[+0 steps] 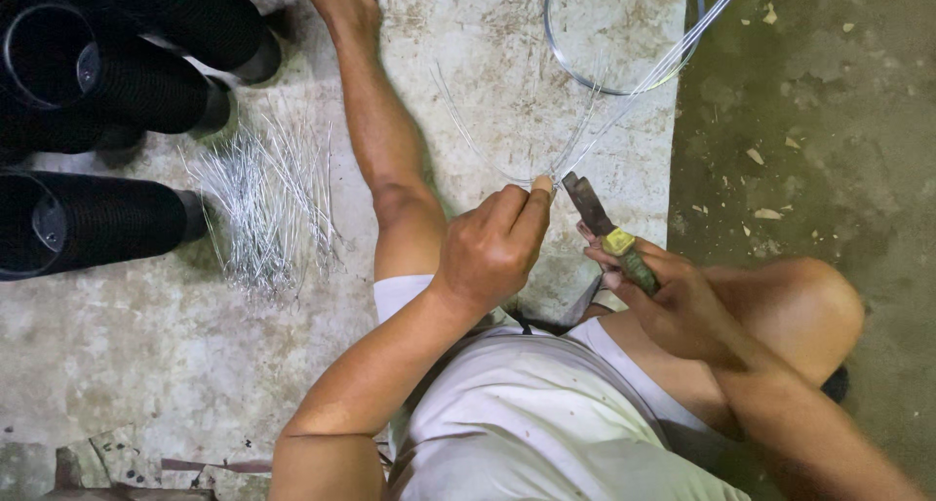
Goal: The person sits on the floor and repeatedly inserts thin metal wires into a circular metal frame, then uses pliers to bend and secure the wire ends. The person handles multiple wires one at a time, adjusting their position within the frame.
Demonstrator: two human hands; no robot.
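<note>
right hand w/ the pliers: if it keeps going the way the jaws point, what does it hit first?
Probably the thin wire strands pinched by the left hand, just past the pliers tip in the right hand; depth unclear.

This looked like a rough workshop floor — small-scale handwork done seated on the ground rather than at a bench. The concrete floor (146, 365) was stained, worn and patchy, with a darker, grimy strip (809, 121) to one side scattered with small chips of debris. A heap of cut wire pieces (258, 204) lay loose on the concrete, stacks of black ribbed plastic pots (107, 82) lay on their sides beside it, and a coil of wire (609, 57) rested further out — stock and offcuts of repetitive manual production.
</note>
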